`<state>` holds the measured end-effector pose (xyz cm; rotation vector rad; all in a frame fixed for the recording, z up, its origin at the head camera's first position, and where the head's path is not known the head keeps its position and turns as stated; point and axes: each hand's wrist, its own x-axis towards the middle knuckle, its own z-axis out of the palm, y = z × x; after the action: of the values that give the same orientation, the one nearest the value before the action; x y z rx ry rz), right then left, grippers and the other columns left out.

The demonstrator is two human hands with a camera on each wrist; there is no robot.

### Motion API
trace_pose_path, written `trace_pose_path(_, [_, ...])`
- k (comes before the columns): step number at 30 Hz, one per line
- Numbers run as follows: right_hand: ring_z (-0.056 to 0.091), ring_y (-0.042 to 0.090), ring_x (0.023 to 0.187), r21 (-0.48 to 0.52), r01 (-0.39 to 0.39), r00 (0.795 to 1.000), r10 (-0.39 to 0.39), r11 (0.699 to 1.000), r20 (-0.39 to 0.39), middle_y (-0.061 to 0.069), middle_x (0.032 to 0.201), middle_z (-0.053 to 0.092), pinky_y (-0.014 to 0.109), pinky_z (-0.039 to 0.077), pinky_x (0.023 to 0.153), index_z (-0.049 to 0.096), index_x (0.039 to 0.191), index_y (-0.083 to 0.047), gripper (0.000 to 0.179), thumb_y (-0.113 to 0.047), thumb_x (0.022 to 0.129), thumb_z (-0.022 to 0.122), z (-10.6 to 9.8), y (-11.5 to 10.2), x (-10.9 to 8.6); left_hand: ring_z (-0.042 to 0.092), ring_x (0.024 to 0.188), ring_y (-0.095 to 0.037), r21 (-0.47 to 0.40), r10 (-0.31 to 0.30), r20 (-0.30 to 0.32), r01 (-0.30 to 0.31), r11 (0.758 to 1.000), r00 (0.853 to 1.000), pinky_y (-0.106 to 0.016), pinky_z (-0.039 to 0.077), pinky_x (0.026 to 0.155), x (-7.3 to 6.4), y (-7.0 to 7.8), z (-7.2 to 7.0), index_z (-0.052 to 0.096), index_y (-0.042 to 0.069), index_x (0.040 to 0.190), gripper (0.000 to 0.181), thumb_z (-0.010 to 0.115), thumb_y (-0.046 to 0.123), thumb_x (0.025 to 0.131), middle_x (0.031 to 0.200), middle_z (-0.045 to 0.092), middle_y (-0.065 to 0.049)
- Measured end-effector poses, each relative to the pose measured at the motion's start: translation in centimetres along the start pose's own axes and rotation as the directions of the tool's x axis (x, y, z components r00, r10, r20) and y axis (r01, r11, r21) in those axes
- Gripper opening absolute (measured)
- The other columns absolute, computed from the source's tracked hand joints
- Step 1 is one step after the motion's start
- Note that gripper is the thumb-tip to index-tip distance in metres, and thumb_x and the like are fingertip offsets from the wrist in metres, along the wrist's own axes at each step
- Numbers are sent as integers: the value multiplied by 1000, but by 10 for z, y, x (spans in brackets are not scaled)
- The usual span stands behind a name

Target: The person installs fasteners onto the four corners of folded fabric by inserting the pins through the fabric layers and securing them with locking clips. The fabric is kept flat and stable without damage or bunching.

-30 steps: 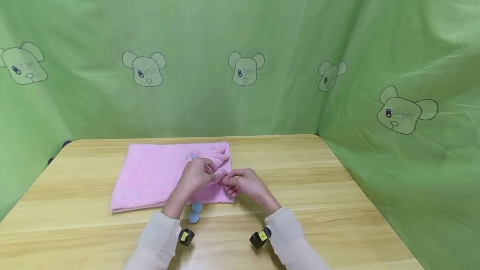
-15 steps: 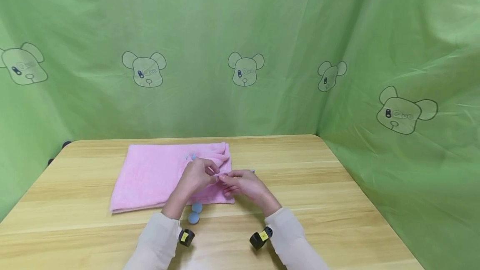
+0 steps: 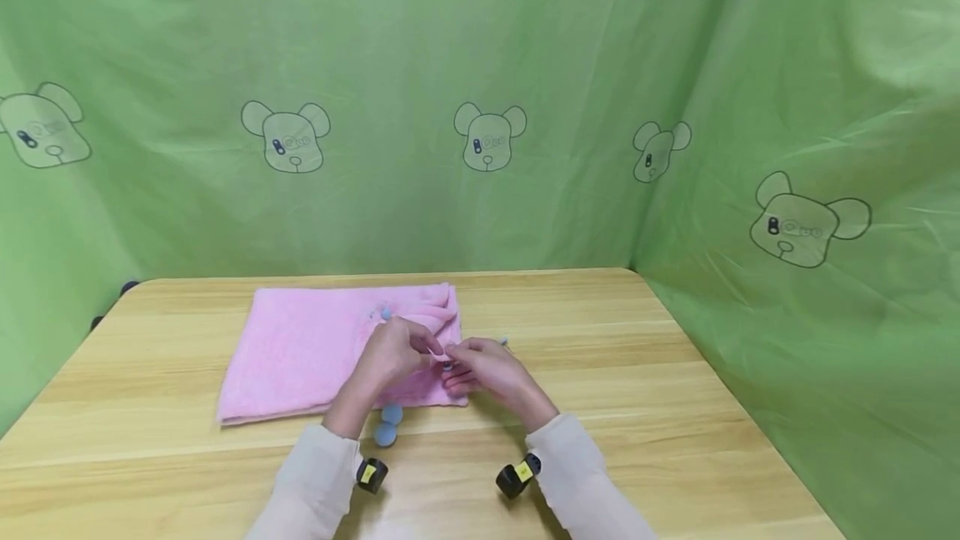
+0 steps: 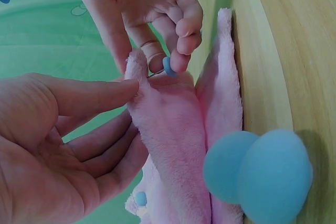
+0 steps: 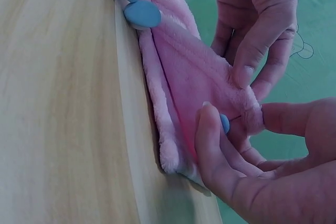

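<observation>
A pink plush cloth lies folded on the table. At its right side, my left hand pinches a raised fold between thumb and fingers. Opposite it, my right hand grips at the same fold with fingers curled. A blue-headed pin sits among the right fingers, its thin shaft reaching the fold; the right wrist view shows a fingertip beside the pin head. Whether the point has passed through is hidden. Two round light-blue caps lie touching at the cloth's near edge.
A small blue piece rests on the cloth beyond my left hand. Another small bluish item shows behind my right hand. The wooden table ends at green curtains at the back and sides.
My right fingers have shifted slightly at the fold, and the blue pin head now shows below them. My left hand stays on the fold. The caps have not moved.
</observation>
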<state>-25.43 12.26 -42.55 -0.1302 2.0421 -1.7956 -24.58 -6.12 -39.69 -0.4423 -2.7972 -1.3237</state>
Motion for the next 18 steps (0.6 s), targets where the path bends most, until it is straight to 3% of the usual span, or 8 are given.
trace_pose_path(10, [68, 16, 73, 7, 16, 999, -15, 1000, -40, 22, 95, 70, 32, 62, 77, 62, 111, 14, 28, -12, 100, 55, 3, 1, 1, 70, 74, -18, -7, -76, 14, 76, 997, 997, -31, 56, 68, 1, -1, 1, 78, 9, 98, 28, 73, -5, 74, 83, 77, -7])
trace_pose_path(18, [68, 16, 73, 7, 50, 995, -50, 999, -84, 24, 97, 70, 31, 62, 75, 63, 110, 14, 27, -9, 99, 54, 5, 4, 1, 69, 81, -20, 30, -107, 70, 106, 994, 992, -36, 57, 75, 0, -2, 1, 78, 12, 104, 31, 75, 0, 75, 89, 76, -7])
